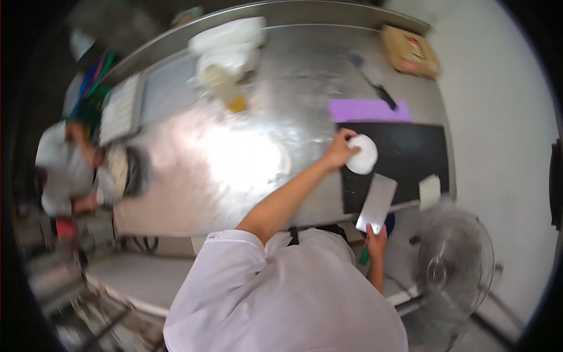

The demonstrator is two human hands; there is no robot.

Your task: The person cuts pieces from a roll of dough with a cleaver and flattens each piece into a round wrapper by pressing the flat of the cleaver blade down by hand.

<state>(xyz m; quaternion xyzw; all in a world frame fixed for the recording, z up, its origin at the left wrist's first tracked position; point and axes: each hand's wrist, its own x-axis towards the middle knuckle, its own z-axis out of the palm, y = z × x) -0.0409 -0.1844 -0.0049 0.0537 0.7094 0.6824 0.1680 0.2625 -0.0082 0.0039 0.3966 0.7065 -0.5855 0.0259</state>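
Note:
My left hand [342, 150] reaches over the dark board and pinches the left edge of a round white disc [365, 155], smooth on top, perhaps dough. The disc is over the left part of the black cutting board [410, 155]; whether it touches the board I cannot tell. Low at the board's front edge, my right hand [376, 237] is closed around a cleaver with a green handle. Its broad metal blade [378, 199] points away from me, toward the disc, and overlaps the board's front edge.
A purple strip [366, 110], a black-handled tool [381, 94] and a brown package [410, 51] lie behind the board. A pale scraper-like piece [429, 192] sits front right, near a fan [440, 270]. Left are a yellow-tipped bottle [226, 91] and a co-worker [67, 167] at a bowl.

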